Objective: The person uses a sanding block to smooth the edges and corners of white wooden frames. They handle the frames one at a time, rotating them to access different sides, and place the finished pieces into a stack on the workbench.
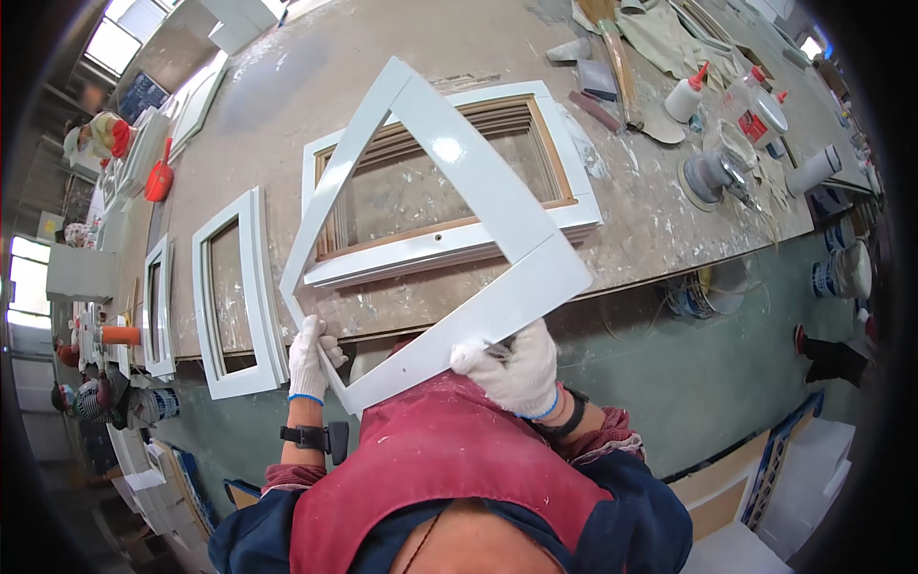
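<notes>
A glossy white rectangular frame (483, 182) is tilted up in front of me, its near rail close to my apron. My left hand (311, 362), in a white glove, is closed on the frame's lower left edge. Beside the near rail is my gloved right hand (516, 371), its fingers closed around a small grey metal tool (496, 351). Most of that tool is hidden, so its kind cannot be made out. Behind the raised frame, a stack of similar white frames (382, 263) with bare wood inner edges lies on the worktable (316, 57).
More white frames (225, 359) stand left at the table edge, near a red scoop (161, 172). To the right are glue bottles (685, 99), a round sander (710, 177) and a brush (622, 72). Buckets (703, 292) sit below the edge. Other people work far left.
</notes>
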Demonstrator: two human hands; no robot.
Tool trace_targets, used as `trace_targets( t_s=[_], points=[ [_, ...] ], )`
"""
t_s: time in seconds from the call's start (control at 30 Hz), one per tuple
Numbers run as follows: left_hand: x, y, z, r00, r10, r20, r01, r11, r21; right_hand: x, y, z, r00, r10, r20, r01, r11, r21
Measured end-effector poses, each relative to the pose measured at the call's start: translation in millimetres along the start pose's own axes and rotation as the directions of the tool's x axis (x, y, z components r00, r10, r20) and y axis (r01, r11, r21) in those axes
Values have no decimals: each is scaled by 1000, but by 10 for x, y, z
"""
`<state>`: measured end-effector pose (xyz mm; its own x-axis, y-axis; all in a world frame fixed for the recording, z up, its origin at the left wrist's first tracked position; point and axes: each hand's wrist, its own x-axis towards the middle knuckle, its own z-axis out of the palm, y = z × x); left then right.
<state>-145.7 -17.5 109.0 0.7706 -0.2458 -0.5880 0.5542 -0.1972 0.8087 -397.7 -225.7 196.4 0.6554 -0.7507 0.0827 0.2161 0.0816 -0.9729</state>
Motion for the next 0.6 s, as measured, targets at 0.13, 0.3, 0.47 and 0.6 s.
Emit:
trace_targets(
  t_s=[0.13,0.3,0.47,0.6],
  points=[
    [-78,70,71,994,60,91,-79,971,224,62,-157,-60,949,-215,229,273,925,-263],
    [-72,35,119,993,111,-29,-101,963,251,70,-117,-88,878,-346,330,427,877,-219],
    [-18,-37,28,993,102,-59,-83,961,265,205,-246,-367,727,-374,576,531,838,-127],
    [-23,-60,-44,995,79,-57,-61,960,275,256,-506,-834,799,-238,553,345,933,-97]
  ],
)
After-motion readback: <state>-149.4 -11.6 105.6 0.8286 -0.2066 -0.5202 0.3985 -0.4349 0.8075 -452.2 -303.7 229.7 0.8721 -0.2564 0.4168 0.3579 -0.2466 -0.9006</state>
